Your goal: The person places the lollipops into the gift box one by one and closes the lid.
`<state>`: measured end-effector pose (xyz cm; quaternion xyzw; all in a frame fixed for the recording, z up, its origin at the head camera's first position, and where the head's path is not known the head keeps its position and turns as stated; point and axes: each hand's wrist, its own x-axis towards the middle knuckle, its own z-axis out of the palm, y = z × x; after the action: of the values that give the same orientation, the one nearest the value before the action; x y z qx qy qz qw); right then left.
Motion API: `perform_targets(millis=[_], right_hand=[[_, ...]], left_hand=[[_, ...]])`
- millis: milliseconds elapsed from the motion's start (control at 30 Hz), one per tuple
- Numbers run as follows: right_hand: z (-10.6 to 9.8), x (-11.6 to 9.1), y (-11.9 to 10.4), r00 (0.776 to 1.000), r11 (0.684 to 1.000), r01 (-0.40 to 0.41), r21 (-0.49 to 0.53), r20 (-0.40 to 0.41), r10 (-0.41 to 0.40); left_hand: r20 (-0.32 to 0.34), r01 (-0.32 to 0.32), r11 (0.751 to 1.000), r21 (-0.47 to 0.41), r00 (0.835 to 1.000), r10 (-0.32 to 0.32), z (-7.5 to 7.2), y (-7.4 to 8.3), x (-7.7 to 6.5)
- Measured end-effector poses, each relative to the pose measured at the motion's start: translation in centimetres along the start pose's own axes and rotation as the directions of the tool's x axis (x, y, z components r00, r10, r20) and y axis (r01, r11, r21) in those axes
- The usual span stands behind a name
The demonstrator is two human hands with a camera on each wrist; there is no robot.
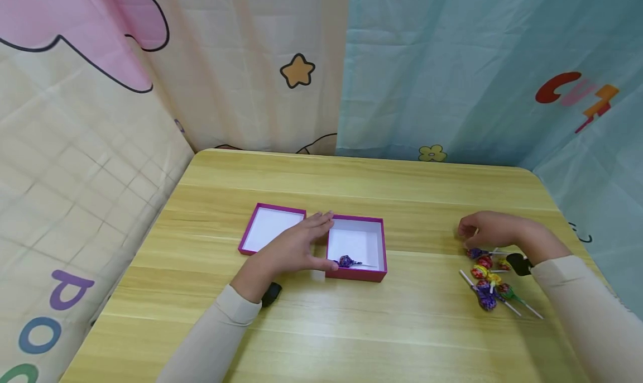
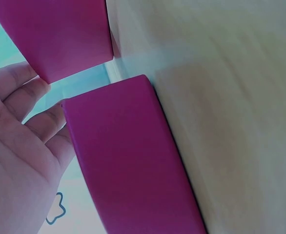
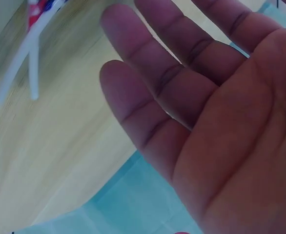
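A magenta box with a white inside stands at the middle of the table, one purple-wrapped lollipop lying in it by the front wall. My left hand rests along its left side, fingers at the back left corner and thumb at the front left corner. The left wrist view has those fingers extended, touching the magenta edges. Over at the right, my right hand hovers at the far end of a pile of wrapped lollipops. In the right wrist view its palm faces the camera, fingers loosely bent and holding nothing.
Left of the box lies its shallow lid, white inside up, partly behind my left hand. All of this is on a wooden table, with printed curtains hanging behind and at both sides. Several lollipop sticks point toward the front right.
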<state>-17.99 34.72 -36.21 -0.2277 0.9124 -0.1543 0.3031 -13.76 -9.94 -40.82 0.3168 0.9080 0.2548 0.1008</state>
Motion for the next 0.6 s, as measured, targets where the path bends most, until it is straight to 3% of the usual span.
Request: perform_targets(millis=[200, 600], right_hand=[[0.1, -0.1, 0.3, 0.997, 0.998, -0.054, 0.032, 0.064, 0.052], [0.7, -0.1, 1.2, 0.993, 0.992, -0.067, 0.110, 0.107, 0.055]], left_hand=[[0.003, 0.010, 1.000, 0.001, 1.000, -0.010, -0.1, 0.1, 0.0], [0.009, 0.012, 1.000, -0.009, 1.000, -0.012, -0.2, 0.2, 0.0]])
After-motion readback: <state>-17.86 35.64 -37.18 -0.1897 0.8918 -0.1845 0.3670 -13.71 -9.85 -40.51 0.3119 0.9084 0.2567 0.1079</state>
